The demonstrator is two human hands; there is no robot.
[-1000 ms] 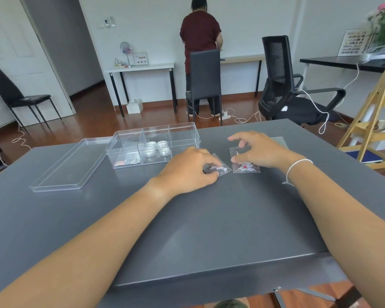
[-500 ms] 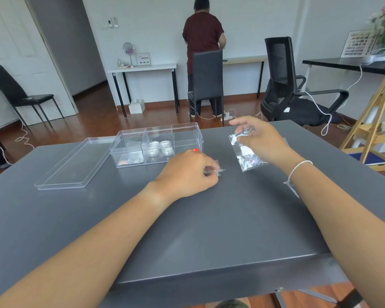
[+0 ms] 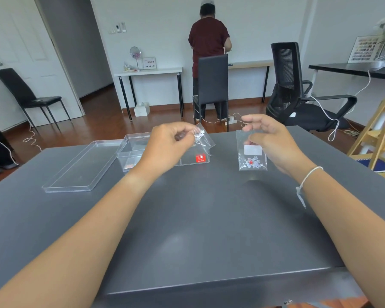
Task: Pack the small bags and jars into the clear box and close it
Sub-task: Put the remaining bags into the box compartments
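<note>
My left hand (image 3: 167, 147) is raised above the table, pinching a small clear bag of white beads (image 3: 203, 138). My right hand (image 3: 273, 143) holds a second small clear bag (image 3: 251, 158) by its top; it hangs upright, with white and red flower beads at the bottom and a white label. The clear box (image 3: 131, 150) with a red sticker stands behind my left hand, which hides most of it. Pinkish contents show in its left compartment. The jars are hidden. The box's clear lid (image 3: 80, 167) lies flat to the left of it.
The grey table (image 3: 209, 218) stretches toward me. Beyond its far edge stand a dark chair (image 3: 212, 81) and a black office chair (image 3: 298, 96). A person (image 3: 208, 45) stands at a far desk, back turned. A wooden stand (image 3: 382, 134) is at the right.
Both hands have lifted their bags off the table. The left hand has risen in front of the box; the right bag now hangs upright.
</note>
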